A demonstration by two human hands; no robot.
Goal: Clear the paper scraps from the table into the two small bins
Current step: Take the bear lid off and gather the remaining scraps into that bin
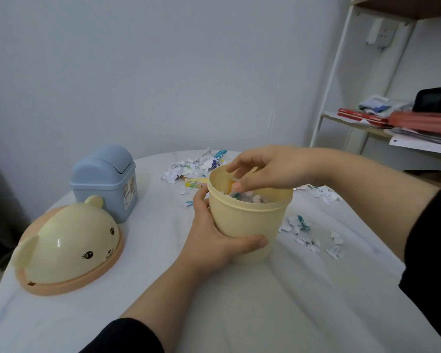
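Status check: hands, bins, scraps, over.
Left hand grips yellow bin, bear lid off. Right hand over its mouth, fingers inside; grasp unclear. Scraps on table right and behind. Nothing blocking.

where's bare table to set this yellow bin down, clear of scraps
Bare: the near stretch of the white-clothed table, and the gap between the bear-faced cream dome lid and the round yellow plastic bin. Crowded: torn paper scraps behind and right of it.

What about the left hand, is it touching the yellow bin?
Touching. The head view shows the left hand wrapped round the yellow bin, with the thumb pressed across its front wall.
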